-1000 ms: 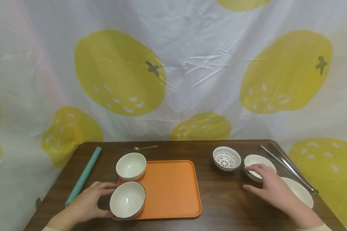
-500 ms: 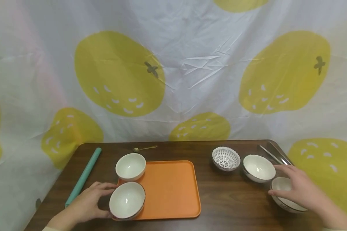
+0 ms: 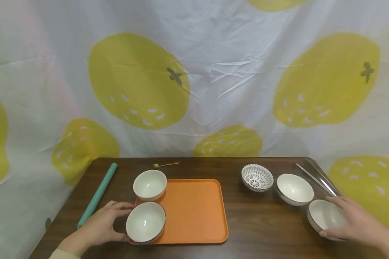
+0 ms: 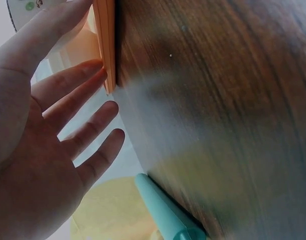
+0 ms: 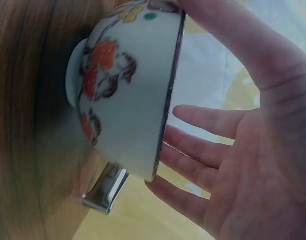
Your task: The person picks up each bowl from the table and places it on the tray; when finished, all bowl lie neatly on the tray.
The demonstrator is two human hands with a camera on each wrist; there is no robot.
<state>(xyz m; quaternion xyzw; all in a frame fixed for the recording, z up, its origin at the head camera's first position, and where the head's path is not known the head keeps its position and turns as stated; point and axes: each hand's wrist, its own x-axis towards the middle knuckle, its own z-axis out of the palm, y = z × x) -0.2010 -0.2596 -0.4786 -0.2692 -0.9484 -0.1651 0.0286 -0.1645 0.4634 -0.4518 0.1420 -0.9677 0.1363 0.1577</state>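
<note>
In the head view my left hand is beside a white bowl on the orange tray's left side, thumb and forefinger spread toward it. The left wrist view shows its fingers straight, two tips right at the tray's edge. A second white bowl stands behind the first. At the far right my right hand spans a white bowl, thumb at the near rim. In the right wrist view this bowl has painted flowers and a dark rim; my nearly straight fingers lie along its rim.
Another white bowl and a patterned scalloped bowl stand left of the right hand. Metal tongs lie at the right edge. A green roll lies at the left, and a small gold spoon at the back.
My right hand has left the middle bowl and moved right and nearer to the rightmost bowl, which has shifted slightly left. My left hand stays by its bowl.
</note>
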